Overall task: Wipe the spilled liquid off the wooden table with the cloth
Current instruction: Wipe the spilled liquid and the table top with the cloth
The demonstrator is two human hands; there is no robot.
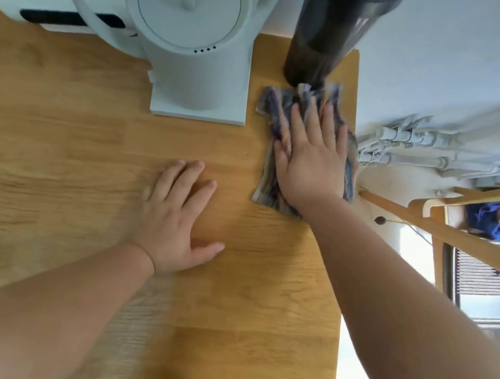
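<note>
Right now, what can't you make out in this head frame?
- Spilled liquid: none visible; the cloth and right hand cover that part of the table.
- Dark cylinder: top cut off by the upper edge.
- White kettle: top cut off too.
- Left hand: motion-blurred, flat on the wood.

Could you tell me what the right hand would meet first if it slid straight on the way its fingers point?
Most likely the dark cylinder: the right hand lies flat on the cloth, fingers pointing up the table towards the cylinder's base, which the bunched cloth already seems to touch.
</note>
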